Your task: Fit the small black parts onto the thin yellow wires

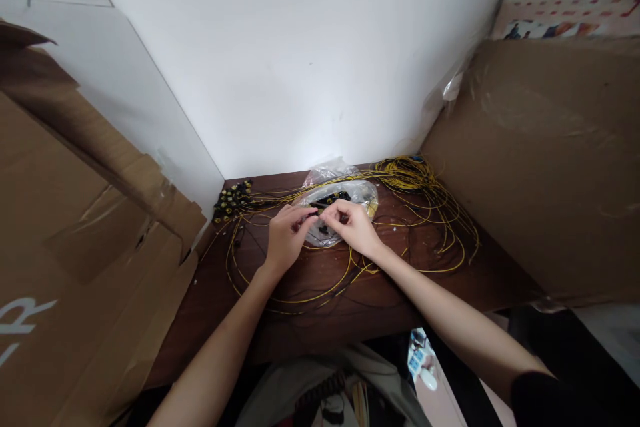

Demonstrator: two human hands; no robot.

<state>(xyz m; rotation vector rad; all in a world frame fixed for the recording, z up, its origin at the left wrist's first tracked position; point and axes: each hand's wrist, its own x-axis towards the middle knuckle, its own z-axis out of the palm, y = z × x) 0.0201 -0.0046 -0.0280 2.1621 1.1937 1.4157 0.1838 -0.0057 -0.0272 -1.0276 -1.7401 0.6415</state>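
My left hand (286, 233) and my right hand (353, 225) meet over the middle of a dark wooden table (350, 307). Their fingertips pinch a small black and yellow connector (320, 213) between them. Right behind the hands lies a clear plastic bag (345, 190) with black parts inside. Thin yellow cables (425, 200) loop across the table and run under both wrists. A bunch of black and yellow connectors (231, 200) sits at the table's far left corner.
A white wall (310, 67) stands behind the table. Large brown cardboard sheets (75, 247) lean on the left, and another cardboard panel (545, 167) closes the right side. A white power strip (420, 360) lies below the table's front edge.
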